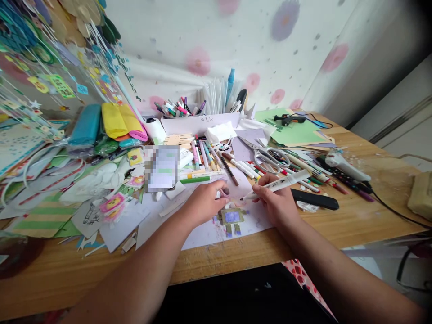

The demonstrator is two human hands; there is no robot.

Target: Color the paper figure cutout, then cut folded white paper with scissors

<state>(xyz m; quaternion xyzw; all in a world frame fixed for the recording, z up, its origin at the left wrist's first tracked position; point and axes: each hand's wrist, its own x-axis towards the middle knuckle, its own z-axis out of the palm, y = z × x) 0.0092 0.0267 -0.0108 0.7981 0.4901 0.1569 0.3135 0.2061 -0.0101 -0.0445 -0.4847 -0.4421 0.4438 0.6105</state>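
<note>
Right hand [276, 200] is pinching a white marker [290, 180] between thumb and fingers, tip pointing left over a white sheet [200, 236] that's lying by the table's [357, 218] front edge, roughly mid-way along. Left hand [205, 201] is over the same sheet with its fingers curled in, and honestly I can't tell if it's gripping anything; a little olive-and-purple robot drawing [232, 218] sits between the two, near the sheet's front edge. Scissors [268, 161] lie among loose pens toward the back edge.
</note>
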